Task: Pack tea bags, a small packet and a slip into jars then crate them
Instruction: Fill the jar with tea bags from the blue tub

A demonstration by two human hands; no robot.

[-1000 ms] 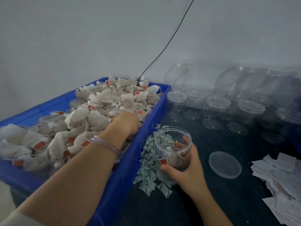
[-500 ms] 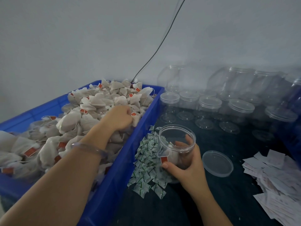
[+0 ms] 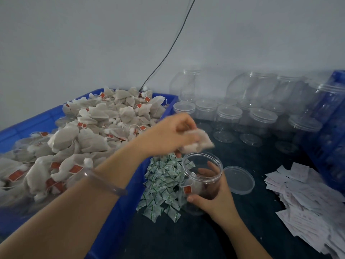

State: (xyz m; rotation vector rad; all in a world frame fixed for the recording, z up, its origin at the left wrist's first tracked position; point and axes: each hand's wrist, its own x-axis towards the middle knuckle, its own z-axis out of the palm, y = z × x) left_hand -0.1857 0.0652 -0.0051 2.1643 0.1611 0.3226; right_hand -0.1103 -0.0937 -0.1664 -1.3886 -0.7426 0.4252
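My left hand (image 3: 168,133) grips a tea bag (image 3: 200,142) just above the mouth of an open clear jar (image 3: 202,165). My right hand (image 3: 212,195) holds that jar tilted on the dark table, fingers wrapped round its far side. One tea bag with a red tag (image 3: 187,188) lies inside the jar. A heap of tea bags (image 3: 93,128) fills the blue bin (image 3: 119,212) at left. Small green-and-white packets (image 3: 162,186) lie piled between bin and jar. White paper slips (image 3: 308,202) are stacked at right.
The jar's loose lid (image 3: 239,179) lies on the table right of the jar. Several lidded empty jars (image 3: 228,116) stand at the back, larger clear jars (image 3: 252,86) behind them. A blue crate (image 3: 328,128) is at far right. A black cable (image 3: 168,51) runs down the wall.
My left hand has lifted out of the bin with a tea bag and moved right, over the jar mouth. My right hand still holds the jar in place.
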